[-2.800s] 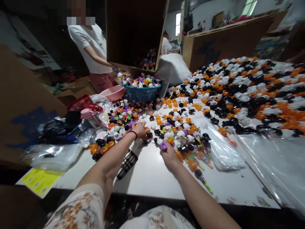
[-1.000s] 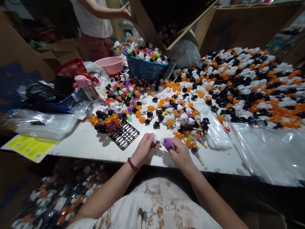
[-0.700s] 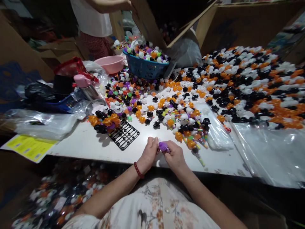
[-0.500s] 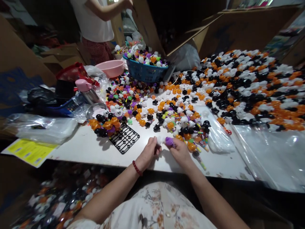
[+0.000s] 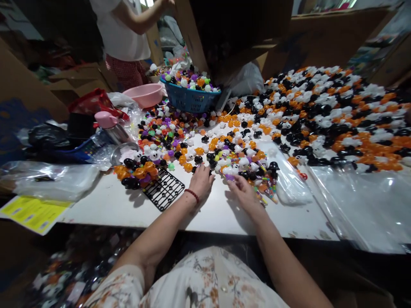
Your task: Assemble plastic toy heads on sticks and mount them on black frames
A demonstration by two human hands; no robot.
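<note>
My left hand [image 5: 201,185], with a dark red bead bracelet, reaches palm down to the near edge of loose black and orange plastic figure heads. Its fingers curl down over something dark that I cannot make out. Right of it, my right hand [image 5: 243,193] has its thumb and fingertips closed at a small purple figure [image 5: 229,176]. Just beyond is a heap of orange, black, white and purple figures on candy-coloured sticks [image 5: 237,159]. To the left, a black grid rack [image 5: 165,190] lies on the white table [image 5: 128,211], with a cluster of figures [image 5: 138,173] at its upper left.
A large pile of figure heads [image 5: 334,111] covers the right side. Clear plastic bags [image 5: 356,201] lie in front of it. Farther back are a blue basket [image 5: 192,97], a pink basin [image 5: 144,95] and a pink-lidded bottle [image 5: 112,126]. Another person [image 5: 125,34] stands behind.
My left hand has moved forward to the black heads, away from the white piece at its fingertips. My right hand has shifted slightly forward with the purple figure. The view has shifted slightly.
</note>
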